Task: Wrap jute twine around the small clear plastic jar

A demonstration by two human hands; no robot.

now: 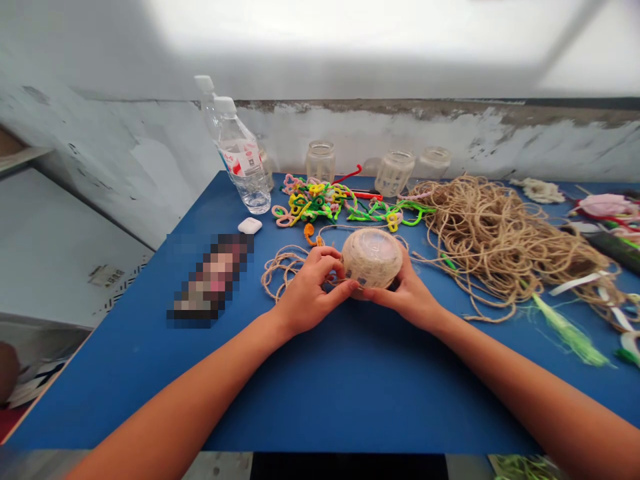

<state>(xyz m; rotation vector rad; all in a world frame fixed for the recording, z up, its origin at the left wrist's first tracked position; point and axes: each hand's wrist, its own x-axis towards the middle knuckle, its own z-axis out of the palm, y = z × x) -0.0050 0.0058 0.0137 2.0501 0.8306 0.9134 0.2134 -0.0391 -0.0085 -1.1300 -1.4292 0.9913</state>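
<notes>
A glass jar [373, 259] is tipped over in front of me, its round base facing up and toward me. My right hand [414, 297] is closed around the jar's right side, thumb along its lower edge. At the left side of the jar, my left hand [311, 288] has its fingers curled and its thumb against the lower edge, pinching jute twine. Loose loops of that jute twine [281, 268] lie on the table just left of this hand. The jar's mouth and the twine's end are hidden.
Colourful pipe cleaners [320, 200] lie behind the jar, with a big heap of twine [480, 233] to the right. Glass jars [320, 160] and water bottles [243, 157] stand at the back of the blue table [310, 393]. A white case [250, 226] and a blurred-out object [213, 280] lie left.
</notes>
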